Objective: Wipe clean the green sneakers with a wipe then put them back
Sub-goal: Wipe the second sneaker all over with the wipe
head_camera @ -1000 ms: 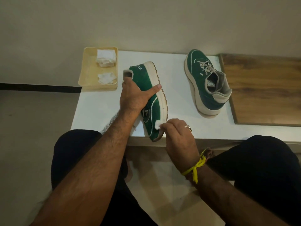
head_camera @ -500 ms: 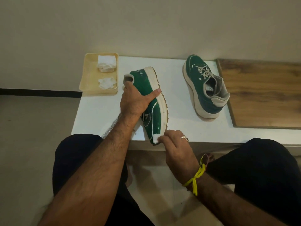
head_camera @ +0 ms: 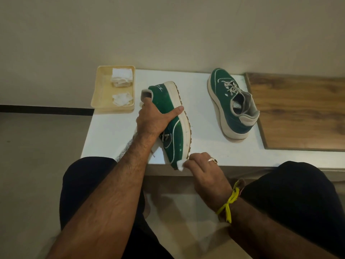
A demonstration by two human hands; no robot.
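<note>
- The white rectangular tabletop (head_camera: 115, 135) carries both green suede sneakers, two in all, with a brown wood-grain board (head_camera: 298, 109) at its right end.
- The green sneaker tipped on its side (head_camera: 173, 131) stands near the front edge, its cream sole turned right, heel toward the wall and toe toward the person; its long axis runs away from the body.
- The second green sneaker (head_camera: 231, 103) sits upright on its sole, well apart to the right, untouched.
- The pale yellow plastic tray (head_camera: 97, 94) at the back left holds two lots of white wipes, one folded stack and one crumpled.
- The left hand (head_camera: 153, 118) grips the tipped shoe's collar, thumb stretched across the upper.
- The right hand (head_camera: 203, 169), nearer the toe, pinches a small white wipe (head_camera: 180, 165) against the toe tip; the unwiped length lies ahead of those fingers, toward the heel.
</note>
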